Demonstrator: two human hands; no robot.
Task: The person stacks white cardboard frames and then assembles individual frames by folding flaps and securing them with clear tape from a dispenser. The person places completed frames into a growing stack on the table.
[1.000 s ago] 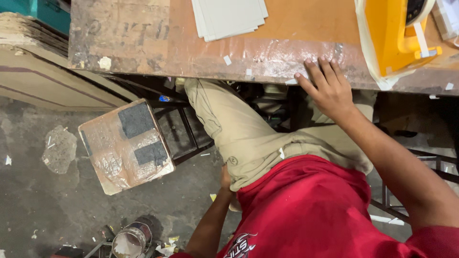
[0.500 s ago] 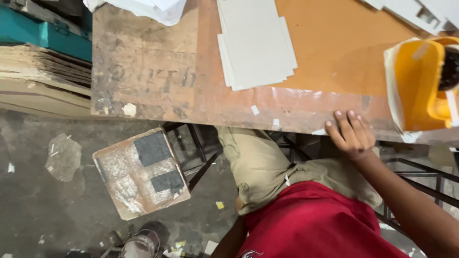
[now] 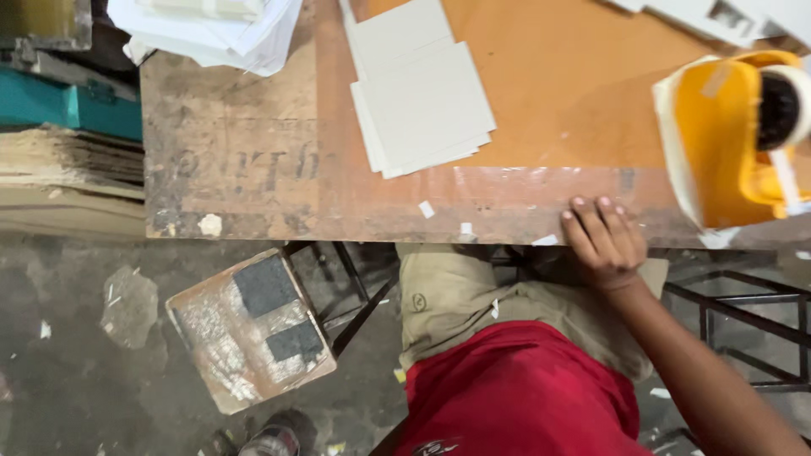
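Only the right hand (image 3: 604, 241) is seen, laid palm down on the near edge of the worn orange-brown wooden worktable (image 3: 253, 169), at about five o'clock in the view. Its fingers (image 3: 591, 221) are held loosely together and point toward twelve o'clock, flat on the taped strip of the table; nothing is pinched or gripped. The forearm runs back toward four o'clock, over the khaki trousers (image 3: 456, 300) and the red shirt (image 3: 515, 388). The left hand is not shown.

Nearest the hand, at its two o'clock, a yellow plastic tape dispenser (image 3: 726, 135) is seen lying on a pale sheet, with a roll of tape at its right end. A stack of pale grey rectangular cardboard sheets (image 3: 422, 93) is fanned on the table at eleven o'clock from the hand, well apart from it. A pile of white papers (image 3: 211, 29) is set at the table's far left corner.

On the floor at eight o'clock, a small battered cardboard-topped stool with two dark square patches (image 3: 253, 329) is placed beside black metal legs.

Compared with half a second ago, the hand's place on the table edge is unchanged, while the view is shifted so that more of the white paper pile and the dispenser's roll is brought in.
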